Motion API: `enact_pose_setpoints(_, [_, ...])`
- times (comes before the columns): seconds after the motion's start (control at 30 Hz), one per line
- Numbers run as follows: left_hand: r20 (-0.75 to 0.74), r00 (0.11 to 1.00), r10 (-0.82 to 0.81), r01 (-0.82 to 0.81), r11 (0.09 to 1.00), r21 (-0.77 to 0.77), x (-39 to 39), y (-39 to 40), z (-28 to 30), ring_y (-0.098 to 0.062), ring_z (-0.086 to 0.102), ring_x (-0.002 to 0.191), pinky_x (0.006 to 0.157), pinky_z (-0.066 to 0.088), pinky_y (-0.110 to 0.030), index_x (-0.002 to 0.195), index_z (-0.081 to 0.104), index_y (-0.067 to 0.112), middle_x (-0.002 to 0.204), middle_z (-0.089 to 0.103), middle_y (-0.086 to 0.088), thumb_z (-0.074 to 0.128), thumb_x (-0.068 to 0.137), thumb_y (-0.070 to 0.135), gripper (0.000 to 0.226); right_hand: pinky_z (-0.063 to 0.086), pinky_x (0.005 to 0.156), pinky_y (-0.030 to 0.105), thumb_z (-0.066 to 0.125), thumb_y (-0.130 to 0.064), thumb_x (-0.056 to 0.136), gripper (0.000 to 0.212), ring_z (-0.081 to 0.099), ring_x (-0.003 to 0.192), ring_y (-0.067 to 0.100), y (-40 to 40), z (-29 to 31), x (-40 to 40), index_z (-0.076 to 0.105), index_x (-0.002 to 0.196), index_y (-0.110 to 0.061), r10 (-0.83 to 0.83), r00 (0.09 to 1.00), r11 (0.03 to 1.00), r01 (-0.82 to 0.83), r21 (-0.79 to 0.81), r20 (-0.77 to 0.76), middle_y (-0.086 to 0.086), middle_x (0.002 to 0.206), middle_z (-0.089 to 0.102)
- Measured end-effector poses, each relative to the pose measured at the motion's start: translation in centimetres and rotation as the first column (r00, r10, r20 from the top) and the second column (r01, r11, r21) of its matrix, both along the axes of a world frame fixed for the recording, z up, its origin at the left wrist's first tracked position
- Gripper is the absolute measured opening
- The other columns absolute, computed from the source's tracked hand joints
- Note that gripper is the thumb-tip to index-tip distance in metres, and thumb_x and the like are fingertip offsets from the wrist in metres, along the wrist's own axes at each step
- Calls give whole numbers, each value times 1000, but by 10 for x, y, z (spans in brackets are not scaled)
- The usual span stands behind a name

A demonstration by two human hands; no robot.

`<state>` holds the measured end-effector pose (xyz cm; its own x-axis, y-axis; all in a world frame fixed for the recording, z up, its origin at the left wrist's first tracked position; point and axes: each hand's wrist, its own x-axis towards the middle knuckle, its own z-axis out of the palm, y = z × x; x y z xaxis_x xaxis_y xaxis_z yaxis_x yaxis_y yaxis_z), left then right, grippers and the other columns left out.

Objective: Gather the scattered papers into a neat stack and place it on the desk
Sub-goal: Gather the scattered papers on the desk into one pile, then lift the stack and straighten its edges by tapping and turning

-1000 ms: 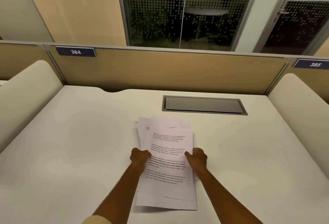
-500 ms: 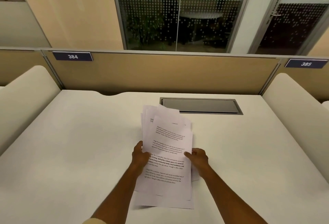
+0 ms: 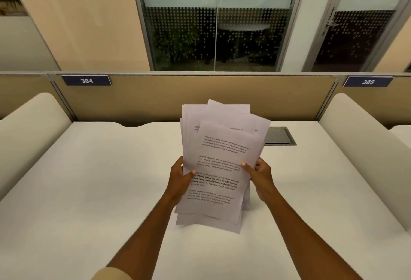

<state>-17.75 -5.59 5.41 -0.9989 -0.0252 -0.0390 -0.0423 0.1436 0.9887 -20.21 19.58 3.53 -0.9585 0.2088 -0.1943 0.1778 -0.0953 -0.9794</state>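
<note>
Two bare hands pinch a loose bundle of printed papers (image 3: 219, 166) by its long edges: the left hand (image 3: 179, 178) with its thumb pressed on the front sheet, the right hand (image 3: 259, 174) likewise on the opposite edge. Below the grip, the sheets' uneven lower edges hang over the white desk (image 3: 100, 179). Above the grip, the upper corners fan out unaligned, covering part of the desk's cable hatch (image 3: 279, 135) and the tan divider (image 3: 155, 97) behind.
</note>
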Motion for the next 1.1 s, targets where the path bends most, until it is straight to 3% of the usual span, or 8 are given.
enact_pose_setpoints(0.17, [-66, 993, 96, -94, 995, 31, -11, 21, 13, -28, 68, 98, 79, 61, -46, 123, 52, 18, 116, 65, -8, 61, 92, 15, 33, 61, 64, 25, 69, -22, 87, 23, 71, 86, 16, -4, 28, -5, 57, 107, -21, -36, 986, 992, 55, 109, -165, 0, 105, 69])
enact_pose_setpoints(0.4, [-110, 975, 192, -183, 980, 80, -14, 38, 16, -27, 64, 105, 83, 60, -46, 131, 48, 18, 119, 62, -8, 58, 93, 13, 40, 55, 56, 15, 65, -23, 90, 30, 70, 83, 10, -10, 44, -2, 55, 119, -22, -102, 964, 992, 118, 48, -246, -11, 102, 67])
enact_pose_setpoints(0.53, [-116, 972, 206, -198, 977, 77, -9, 38, 9, -27, 63, 105, 83, 60, -46, 133, 47, 18, 119, 62, -8, 58, 93, 13, 41, 57, 58, 16, 65, -22, 90, 32, 69, 88, 13, -12, 38, 4, 55, 120, -26, -107, 962, 993, 118, 28, -250, -12, 105, 67])
enact_pose_setpoints(0.7, [-89, 967, 239, -232, 969, 85, -6, 32, 4, -27, 64, 103, 82, 60, -45, 130, 49, 18, 117, 63, -7, 58, 84, 23, 47, 56, 58, 16, 65, -22, 90, 25, 71, 86, 9, -18, 35, 10, 56, 108, -36, -90, 963, 996, 94, 4, -255, -15, 103, 68])
enact_pose_setpoints(0.87, [-84, 964, 254, -249, 966, 65, -6, 26, 1, -28, 65, 100, 77, 61, -44, 127, 52, 22, 114, 64, -6, 56, 82, 28, 45, 61, 69, 24, 66, -24, 90, 32, 69, 95, 18, -21, 23, 14, 54, 119, -27, -47, 969, 996, 63, 57, -244, -4, 110, 68])
enact_pose_setpoints(1.0, [-71, 957, 280, -276, 959, 60, -6, 22, -2, -28, 66, 97, 71, 62, -39, 122, 53, 27, 112, 65, -3, 58, 79, 29, 44, 59, 68, 19, 67, -24, 89, 40, 67, 98, 19, -22, 15, 17, 50, 124, -26, -18, 972, 995, 40, 92, -233, -5, 113, 65])
enact_pose_setpoints(1.1, [-80, 949, 305, -299, 951, 77, -7, 20, -2, -27, 69, 93, 66, 62, -34, 117, 55, 28, 108, 67, -3, 60, 79, 37, 40, 60, 71, 25, 70, -26, 86, 40, 67, 97, 21, -22, 14, 16, 49, 120, -29, 8, 978, 993, 17, 115, -210, -5, 111, 64])
